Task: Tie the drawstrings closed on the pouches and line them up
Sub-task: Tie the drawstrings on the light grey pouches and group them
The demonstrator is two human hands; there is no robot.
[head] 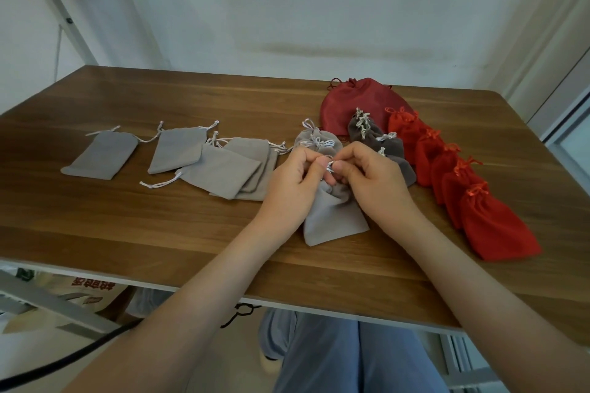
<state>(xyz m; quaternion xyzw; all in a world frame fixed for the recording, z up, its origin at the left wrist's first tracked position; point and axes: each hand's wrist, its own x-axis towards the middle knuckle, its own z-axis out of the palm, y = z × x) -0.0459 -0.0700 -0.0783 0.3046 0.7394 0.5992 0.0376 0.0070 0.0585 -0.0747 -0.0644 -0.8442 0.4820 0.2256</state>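
A light grey pouch (332, 217) lies on the wooden table (159, 226) in front of me, its neck gathered. My left hand (293, 182) and my right hand (373, 179) both pinch its white drawstring (330, 165) at the neck. Just behind it sits a tied light grey pouch (316, 140). Several flat, untied grey pouches (220, 169) lie to the left, one apart at the far left (102, 153). To the right run a row of tied dark grey pouches (380, 143) and a row of tied red pouches (472, 201).
A larger dark red satin pouch (357, 102) rests at the back behind the rows. The table's near edge (191, 289) runs just below my forearms. A white wall stands behind the table. My knees in blue trousers show under the edge.
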